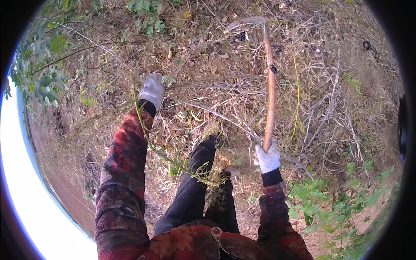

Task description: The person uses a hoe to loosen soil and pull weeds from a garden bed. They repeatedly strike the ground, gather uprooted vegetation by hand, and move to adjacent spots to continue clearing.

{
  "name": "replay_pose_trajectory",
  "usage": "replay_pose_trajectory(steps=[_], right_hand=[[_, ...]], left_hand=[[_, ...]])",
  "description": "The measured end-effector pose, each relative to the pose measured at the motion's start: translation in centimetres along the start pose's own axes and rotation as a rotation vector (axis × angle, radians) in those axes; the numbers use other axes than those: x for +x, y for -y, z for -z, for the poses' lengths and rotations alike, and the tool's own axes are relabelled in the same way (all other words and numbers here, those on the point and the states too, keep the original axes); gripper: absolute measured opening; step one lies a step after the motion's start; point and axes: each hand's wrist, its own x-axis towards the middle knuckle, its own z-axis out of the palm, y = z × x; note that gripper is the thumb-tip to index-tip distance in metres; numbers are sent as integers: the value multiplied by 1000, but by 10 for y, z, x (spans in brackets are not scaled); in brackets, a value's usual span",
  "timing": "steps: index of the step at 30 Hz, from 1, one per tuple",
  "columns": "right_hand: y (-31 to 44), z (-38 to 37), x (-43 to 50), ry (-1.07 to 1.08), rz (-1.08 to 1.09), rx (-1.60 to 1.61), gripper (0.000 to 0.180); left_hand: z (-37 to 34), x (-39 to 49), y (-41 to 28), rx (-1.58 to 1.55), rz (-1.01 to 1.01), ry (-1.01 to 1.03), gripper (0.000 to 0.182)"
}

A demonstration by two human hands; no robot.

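My right hand (269,157), in a white work glove, grips the lower end of the wooden handle of a sickle (270,97). The handle points away from me, and its curved metal blade (245,22) bends left at the far end over dry weeds. My left hand (152,87), also in a white glove, reaches forward at the left with its fingers curled around thin weed stems (195,83); the grip itself is partly hidden. A long green stem (143,125) arches past my left wrist and down across my legs.
Dry grass and tangled stalks (328,94) cover the ground. Clusters of dark berries (241,36) lie near the blade. Leafy green branches (45,87) stand at the left, with more green leaves (308,198) at lower right. Bare brown soil (70,198) shows at lower left.
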Motion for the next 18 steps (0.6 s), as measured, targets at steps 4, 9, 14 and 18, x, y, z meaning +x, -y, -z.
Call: replay_pose_trajectory(steps=[4,9,14,18], right_hand=[[61,-106,86,15,173,-453,30],[73,-122,213,-91,599,-1092,30],[4,-25,84,-216,150,-1319,37],[-33,14,-57,-72,-184,-1378,42]], left_hand=[[4,4,16,62,-25,158,42],[-23,25,48,50,313,230,39],[-71,49,55,-33,-37,201,42],[-93,36,13,98,-219,-176,20]])
